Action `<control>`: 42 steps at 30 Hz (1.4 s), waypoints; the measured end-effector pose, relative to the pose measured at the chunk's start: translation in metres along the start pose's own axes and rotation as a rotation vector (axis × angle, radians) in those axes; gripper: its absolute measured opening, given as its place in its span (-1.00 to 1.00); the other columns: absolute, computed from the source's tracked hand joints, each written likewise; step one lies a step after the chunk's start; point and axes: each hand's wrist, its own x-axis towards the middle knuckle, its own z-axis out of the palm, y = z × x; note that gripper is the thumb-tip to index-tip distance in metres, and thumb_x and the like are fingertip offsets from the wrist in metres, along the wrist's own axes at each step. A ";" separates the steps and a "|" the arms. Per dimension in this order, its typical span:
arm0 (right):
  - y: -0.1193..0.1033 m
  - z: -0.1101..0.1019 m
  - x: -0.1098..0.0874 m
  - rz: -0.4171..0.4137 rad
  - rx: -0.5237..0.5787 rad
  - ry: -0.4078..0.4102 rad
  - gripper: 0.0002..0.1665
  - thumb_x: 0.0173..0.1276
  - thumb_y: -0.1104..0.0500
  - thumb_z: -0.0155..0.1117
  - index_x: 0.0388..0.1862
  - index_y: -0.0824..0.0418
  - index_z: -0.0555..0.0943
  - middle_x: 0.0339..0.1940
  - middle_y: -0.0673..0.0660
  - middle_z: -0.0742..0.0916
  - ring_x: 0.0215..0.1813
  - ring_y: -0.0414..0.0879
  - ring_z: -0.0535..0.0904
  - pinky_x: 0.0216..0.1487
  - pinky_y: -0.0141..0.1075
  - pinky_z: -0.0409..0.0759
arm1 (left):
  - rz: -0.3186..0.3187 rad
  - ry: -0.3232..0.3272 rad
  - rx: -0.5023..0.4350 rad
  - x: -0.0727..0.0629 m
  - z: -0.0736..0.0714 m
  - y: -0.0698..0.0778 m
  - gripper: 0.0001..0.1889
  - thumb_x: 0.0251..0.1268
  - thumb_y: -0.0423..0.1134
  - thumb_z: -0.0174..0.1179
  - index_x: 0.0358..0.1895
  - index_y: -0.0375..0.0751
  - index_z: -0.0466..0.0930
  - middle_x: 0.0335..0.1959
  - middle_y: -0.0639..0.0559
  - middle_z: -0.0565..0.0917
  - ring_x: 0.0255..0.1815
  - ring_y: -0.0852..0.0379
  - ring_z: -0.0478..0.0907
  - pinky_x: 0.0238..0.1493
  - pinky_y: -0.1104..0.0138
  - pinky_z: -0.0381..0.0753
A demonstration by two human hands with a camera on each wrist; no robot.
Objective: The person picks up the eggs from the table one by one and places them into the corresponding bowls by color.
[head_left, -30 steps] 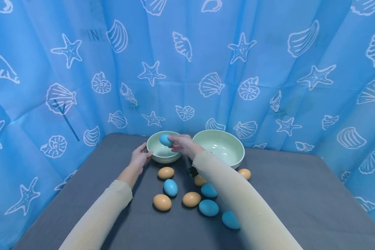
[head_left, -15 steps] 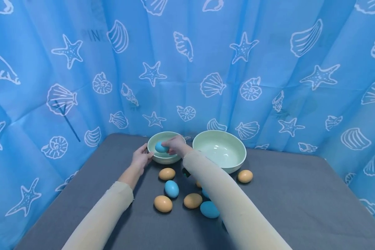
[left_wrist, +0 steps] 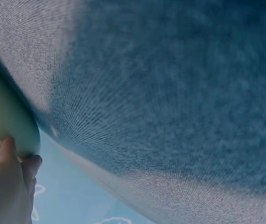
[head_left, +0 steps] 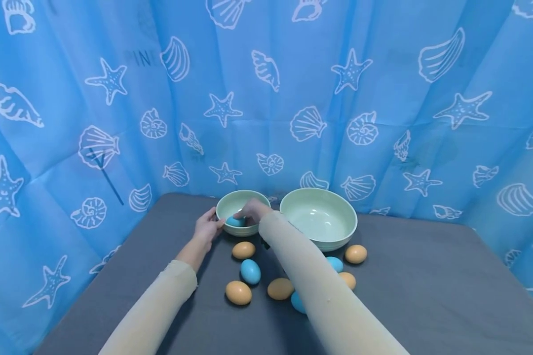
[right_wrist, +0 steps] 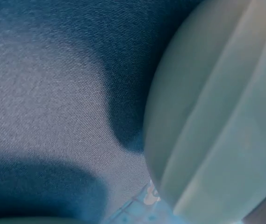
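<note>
My right hand point(head_left: 251, 211) reaches down into the smaller pale green bowl point(head_left: 227, 201) and holds a blue egg point(head_left: 236, 221) low inside it. At that bowl's left side, my left hand point(head_left: 207, 229) grips the rim, its thumb at the edge. The left wrist view shows the same left hand point(left_wrist: 11, 182) on the bowl's wall point(left_wrist: 6, 107). Filling the right of the right wrist view is the ridged outer wall of a pale green bowl point(right_wrist: 217, 121); the right hand's fingers are hidden there.
A larger pale green bowl point(head_left: 318, 217) stands right of the smaller one. Nearer on the dark grey table point(head_left: 426, 286) lie several brown eggs point(head_left: 238, 293) and blue eggs point(head_left: 250, 271), some partly behind the right sleeve point(head_left: 320, 281). A blue shell-patterned curtain point(head_left: 266, 98) hangs behind.
My right hand has carried the blue egg from above the smaller bowl down into it. The left hand keeps its place at the rim. The whole view has shifted slightly.
</note>
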 end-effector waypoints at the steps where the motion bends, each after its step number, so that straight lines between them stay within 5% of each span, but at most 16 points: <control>1: 0.001 -0.001 0.000 0.006 0.014 -0.026 -0.60 0.29 0.31 0.37 0.04 0.53 0.58 0.05 0.47 0.64 0.13 0.23 0.58 0.14 -0.12 0.59 | -0.001 -0.002 0.001 -0.001 0.001 0.000 -0.34 0.47 -0.43 0.03 0.55 -0.21 -0.02 0.55 -0.15 0.01 0.53 -0.04 0.00 0.37 0.17 0.34; 6: -0.001 -0.008 -0.001 0.070 0.155 -0.130 -0.51 0.40 0.38 0.20 0.26 0.55 0.41 0.26 0.54 0.47 0.28 0.29 0.44 0.23 -0.10 0.53 | -0.005 0.003 0.004 -0.003 0.002 0.002 -0.34 0.47 -0.42 0.03 0.54 -0.21 -0.01 0.55 -0.16 0.02 0.52 -0.06 0.02 0.35 0.20 0.37; 11: -0.004 -0.016 -0.005 0.109 0.236 -0.151 -0.45 0.44 0.39 0.13 0.36 0.51 0.31 0.38 0.53 0.34 0.31 0.30 0.40 0.24 -0.09 0.51 | -0.008 -0.001 -0.010 0.000 0.001 0.000 -0.34 0.47 -0.43 0.02 0.55 -0.21 -0.03 0.55 -0.15 0.01 0.51 -0.06 0.04 0.38 0.14 0.34; 25: 0.002 -0.051 -0.037 0.045 0.261 -0.061 -0.59 0.41 0.39 0.17 0.20 0.53 0.46 0.17 0.47 0.56 0.15 0.21 0.58 0.03 -0.17 0.66 | -0.007 -0.003 -0.012 -0.003 0.002 0.000 -0.33 0.47 -0.44 0.02 0.55 -0.18 -0.04 0.55 -0.14 0.01 0.51 -0.06 0.06 0.37 0.15 0.34; 42: 0.034 -0.110 -0.100 -0.112 0.320 -0.082 -0.47 0.51 0.35 0.02 0.40 0.50 0.26 0.31 0.44 0.47 0.29 0.25 0.45 0.26 -0.05 0.50 | -0.011 0.007 -0.006 -0.006 0.002 0.004 -0.34 0.49 -0.43 -0.01 0.56 -0.16 -0.06 0.56 -0.13 -0.03 0.50 -0.06 0.08 0.37 0.17 0.34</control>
